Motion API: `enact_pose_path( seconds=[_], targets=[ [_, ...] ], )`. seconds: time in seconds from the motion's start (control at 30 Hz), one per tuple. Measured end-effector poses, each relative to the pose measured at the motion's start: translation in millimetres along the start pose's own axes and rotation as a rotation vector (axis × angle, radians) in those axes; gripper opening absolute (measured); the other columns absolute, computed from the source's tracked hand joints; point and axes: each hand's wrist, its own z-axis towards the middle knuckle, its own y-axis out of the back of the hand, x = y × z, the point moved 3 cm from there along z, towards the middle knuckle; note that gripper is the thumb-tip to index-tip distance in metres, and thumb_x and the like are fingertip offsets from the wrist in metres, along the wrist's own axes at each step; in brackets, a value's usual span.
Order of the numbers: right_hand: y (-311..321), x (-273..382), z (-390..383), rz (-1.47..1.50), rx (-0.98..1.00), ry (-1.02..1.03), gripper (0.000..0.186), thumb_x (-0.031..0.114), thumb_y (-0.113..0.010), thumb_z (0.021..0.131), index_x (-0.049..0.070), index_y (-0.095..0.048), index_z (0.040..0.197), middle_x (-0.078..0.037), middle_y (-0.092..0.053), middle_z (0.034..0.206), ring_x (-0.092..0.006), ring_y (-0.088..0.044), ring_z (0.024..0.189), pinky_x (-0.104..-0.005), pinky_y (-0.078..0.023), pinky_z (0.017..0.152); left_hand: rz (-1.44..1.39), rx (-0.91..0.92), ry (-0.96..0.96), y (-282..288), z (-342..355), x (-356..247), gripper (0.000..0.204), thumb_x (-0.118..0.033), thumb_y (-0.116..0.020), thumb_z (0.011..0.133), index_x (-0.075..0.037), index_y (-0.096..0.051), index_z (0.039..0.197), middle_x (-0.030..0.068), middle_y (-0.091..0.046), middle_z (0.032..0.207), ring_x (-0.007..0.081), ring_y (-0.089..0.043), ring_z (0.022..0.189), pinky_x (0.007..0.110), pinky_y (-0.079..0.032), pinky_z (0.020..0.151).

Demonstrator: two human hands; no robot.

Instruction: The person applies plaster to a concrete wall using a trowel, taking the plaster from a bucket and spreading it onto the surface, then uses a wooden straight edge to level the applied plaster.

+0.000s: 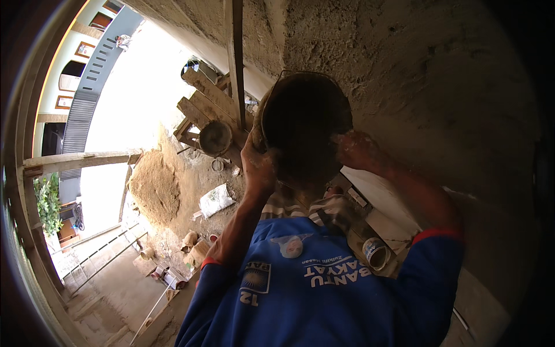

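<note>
A dark bucket (260, 118) with a thin wire handle is raised in front of my chest, tipped so that its mouth faces me. The inside is in deep shadow, and I cannot make out what it contains. My left hand (259, 165) is closed on the bucket's left rim. On the opposite side, my right hand (359, 150), smeared with something pale, grips the rim with bent fingers. Just beyond the bucket rises a rough plastered wall (399, 69).
Wooden planks (202, 101) and an upright pole (235, 58) stand ahead on the left, beside a round container (215, 139). Below lie a sand heap (155, 188) and a white sack (217, 200). A small paint can (377, 254) sits on a board near my right elbow.
</note>
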Motion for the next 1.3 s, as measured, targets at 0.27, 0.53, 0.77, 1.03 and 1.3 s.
enact_pose_path(
  seconds=[0.27,0.53,0.77,1.03,1.3],
  targets=[
    [69.2,66.6,-6.6,0.106,0.054,0.117,0.027,0.02,-0.059,0.085,0.012,-0.065,0.11,-0.01,-0.063,0.114,-0.0328,-0.065,0.095,-0.0407,-0.053,0.084,-0.074,-0.059,0.123,28.0,-7.1,19.0,0.032,-0.002,-0.057,0.076,0.003,-0.058,0.108,0.0075,-0.065,0.094,0.0164,-0.063,0.08,0.029,-0.052,0.072],
    [214.2,114.4,-4.2,0.294,0.096,-0.019,0.039,0.013,-0.068,0.078,0.004,-0.056,0.114,-0.017,-0.062,0.112,-0.0321,-0.062,0.102,-0.0415,-0.051,0.082,-0.057,-0.186,0.113,65.8,-14.6,15.7,0.038,-0.007,-0.059,0.078,0.002,-0.055,0.114,0.0064,-0.064,0.093,0.0138,-0.062,0.08,0.028,-0.051,0.071],
    [225.0,2.6,32.7,0.202,-0.266,-0.255,0.05,0.022,-0.073,0.078,0.008,-0.059,0.124,-0.015,-0.057,0.125,-0.0269,-0.059,0.11,-0.0357,-0.047,0.094,-0.157,-0.173,0.147,80.4,-6.0,36.8,0.045,-0.005,-0.057,0.075,0.002,-0.053,0.12,0.0064,-0.063,0.101,0.0141,-0.06,0.088,0.028,-0.05,0.077],
    [316.9,37.7,0.9,0.005,-0.529,-0.378,0.052,0.033,-0.064,0.087,0.009,-0.052,0.131,-0.017,-0.056,0.121,-0.0281,-0.057,0.106,-0.0401,-0.047,0.092,-0.163,-0.183,0.123,79.8,-5.9,30.4,0.046,-0.004,-0.057,0.074,0.003,-0.055,0.12,0.0075,-0.064,0.104,0.0162,-0.063,0.088,0.03,-0.052,0.078],
    [145.7,68.3,7.1,-0.718,-0.251,-0.014,0.032,0.017,-0.064,0.083,0.011,-0.058,0.114,-0.007,-0.06,0.109,-0.0222,-0.06,0.103,-0.0372,-0.05,0.089,-0.06,-0.107,-0.057,32.1,10.6,-10.9,0.05,-0.003,-0.056,0.073,0.003,-0.056,0.122,0.0086,-0.066,0.106,0.0186,-0.063,0.094,0.03,-0.051,0.084]
  ],
)
